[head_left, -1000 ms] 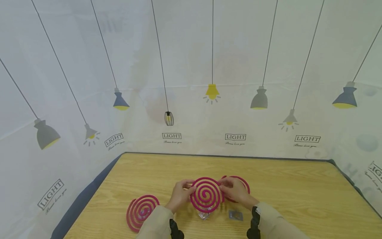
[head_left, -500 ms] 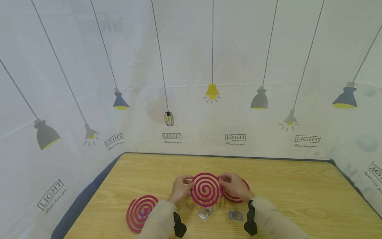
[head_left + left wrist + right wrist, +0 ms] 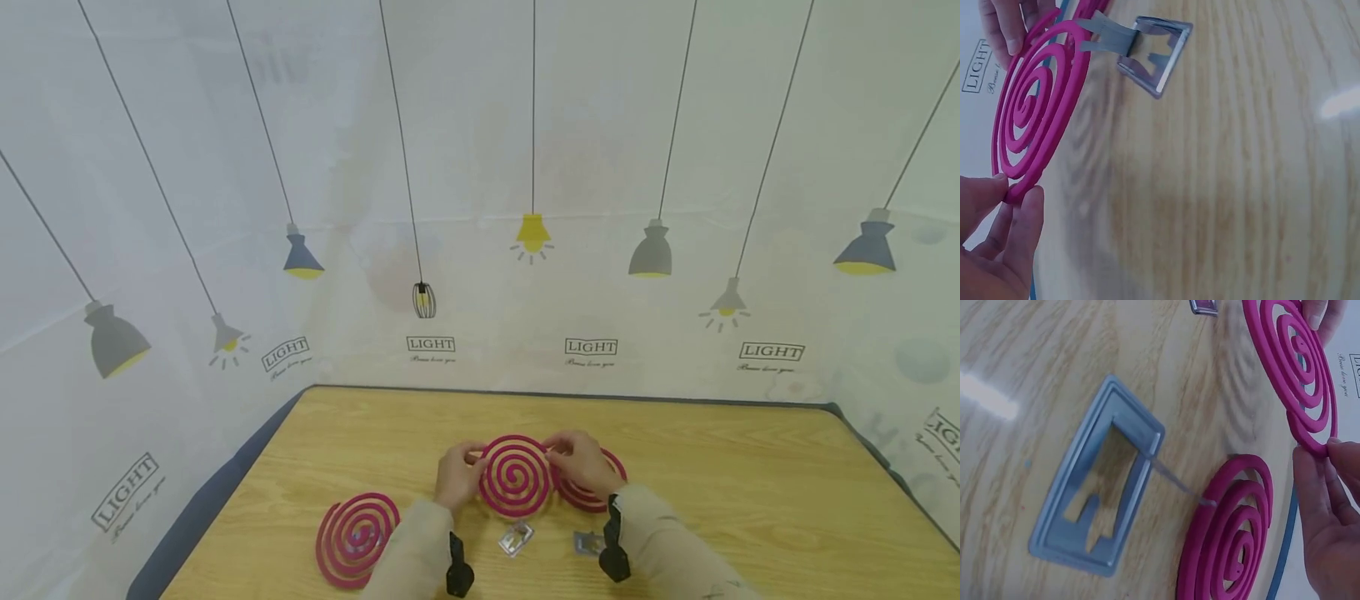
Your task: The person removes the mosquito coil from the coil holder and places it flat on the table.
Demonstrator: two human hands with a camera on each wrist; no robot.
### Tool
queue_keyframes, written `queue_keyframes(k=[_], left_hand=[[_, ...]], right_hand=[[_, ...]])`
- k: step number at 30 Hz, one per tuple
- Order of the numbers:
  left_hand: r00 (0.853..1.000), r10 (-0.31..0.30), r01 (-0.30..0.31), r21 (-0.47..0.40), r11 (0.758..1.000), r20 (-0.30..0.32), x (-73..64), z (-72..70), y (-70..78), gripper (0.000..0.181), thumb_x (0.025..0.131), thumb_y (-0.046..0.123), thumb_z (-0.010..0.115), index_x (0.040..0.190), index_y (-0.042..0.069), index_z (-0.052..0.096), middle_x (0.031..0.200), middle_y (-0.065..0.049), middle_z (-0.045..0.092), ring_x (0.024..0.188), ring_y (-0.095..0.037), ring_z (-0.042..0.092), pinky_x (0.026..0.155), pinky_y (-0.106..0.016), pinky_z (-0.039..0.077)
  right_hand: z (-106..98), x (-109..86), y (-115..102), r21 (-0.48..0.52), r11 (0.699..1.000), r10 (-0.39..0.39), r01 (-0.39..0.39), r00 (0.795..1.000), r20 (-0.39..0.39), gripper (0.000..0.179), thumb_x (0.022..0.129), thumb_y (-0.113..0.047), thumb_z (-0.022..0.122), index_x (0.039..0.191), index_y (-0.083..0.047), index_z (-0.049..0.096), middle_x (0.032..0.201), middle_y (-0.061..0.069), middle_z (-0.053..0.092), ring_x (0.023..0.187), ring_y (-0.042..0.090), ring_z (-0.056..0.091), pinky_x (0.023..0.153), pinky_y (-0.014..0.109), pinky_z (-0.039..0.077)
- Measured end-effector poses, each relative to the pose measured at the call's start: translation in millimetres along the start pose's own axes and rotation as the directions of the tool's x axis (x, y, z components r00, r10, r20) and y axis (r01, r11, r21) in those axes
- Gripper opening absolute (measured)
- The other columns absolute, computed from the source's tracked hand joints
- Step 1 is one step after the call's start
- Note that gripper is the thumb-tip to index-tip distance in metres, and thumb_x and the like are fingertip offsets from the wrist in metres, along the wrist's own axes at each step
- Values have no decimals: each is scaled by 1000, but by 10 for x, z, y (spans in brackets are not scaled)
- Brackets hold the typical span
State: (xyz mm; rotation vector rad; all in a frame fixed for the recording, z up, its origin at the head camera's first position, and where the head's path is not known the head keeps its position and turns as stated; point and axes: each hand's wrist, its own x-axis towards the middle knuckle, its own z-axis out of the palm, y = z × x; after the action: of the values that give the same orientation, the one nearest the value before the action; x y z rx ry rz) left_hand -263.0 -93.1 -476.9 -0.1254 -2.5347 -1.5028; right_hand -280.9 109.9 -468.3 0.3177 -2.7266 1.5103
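Between my two hands I hold a magenta mosquito coil (image 3: 513, 476) on edge, its flat spiral face toward me. My left hand (image 3: 457, 478) pinches its left rim; in the left wrist view thumb and fingertips press on the coil's outer ring (image 3: 1030, 180). On the opposite rim, my right hand (image 3: 587, 462) pinches it the same way, seen in the right wrist view with the thumb on the outer end (image 3: 1317, 449). A small metal coil stand (image 3: 516, 539) lies on the table just nearer to me than the held coil.
Behind my right hand lies a second magenta coil (image 3: 1192, 565), partly hidden in the head view. Near it is another metal stand (image 3: 1060, 545) with a raised prong. A third coil (image 3: 324, 550) lies at the left, over a stand. A printed curtain (image 3: 480, 367) backs the wooden table (image 3: 720, 483).
Both hands have carried the held coil slightly away from me, so the middle stand now shows fully in front of it. The coils on the table stay put.
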Motion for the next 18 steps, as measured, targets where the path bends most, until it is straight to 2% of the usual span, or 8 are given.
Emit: queue_keyframes(k=[5,8,13,18], left_hand=[[999,-20,22,46,999,-44,11,37,-64,18,78,-2,61,96,-3,64,71,-11,61,60,-15,55,47,-22,45],[996,-67,69,41,997,-52,22,43,-84,19,79,-1,59,97,-2,64,74,-11,61,61,-15,54,48,-22,45],[992,-108,110,24,994,-70,41,45,-107,20,79,-2,57,98,-1,64,73,-10,60,62,-16,54,50,-24,45],[990,-123,124,8,992,-74,52,50,-142,21,78,-5,57,98,-3,64,73,-10,59,59,-14,54,48,-23,45]], right_hand=[[77,33,25,-10,1000,11,-11,1000,-17,12,80,0,60,91,-1,64,76,3,59,68,14,53,59,27,46],[112,51,30,1,1000,20,-20,1000,-12,12,80,0,59,92,-1,64,76,3,60,68,14,54,58,27,46],[142,71,29,-28,999,-40,39,999,-13,12,79,2,59,90,1,64,79,5,63,74,17,58,66,30,48],[154,91,44,-28,998,-60,60,998,-8,12,79,4,58,90,3,63,79,7,63,74,19,57,63,29,48]])
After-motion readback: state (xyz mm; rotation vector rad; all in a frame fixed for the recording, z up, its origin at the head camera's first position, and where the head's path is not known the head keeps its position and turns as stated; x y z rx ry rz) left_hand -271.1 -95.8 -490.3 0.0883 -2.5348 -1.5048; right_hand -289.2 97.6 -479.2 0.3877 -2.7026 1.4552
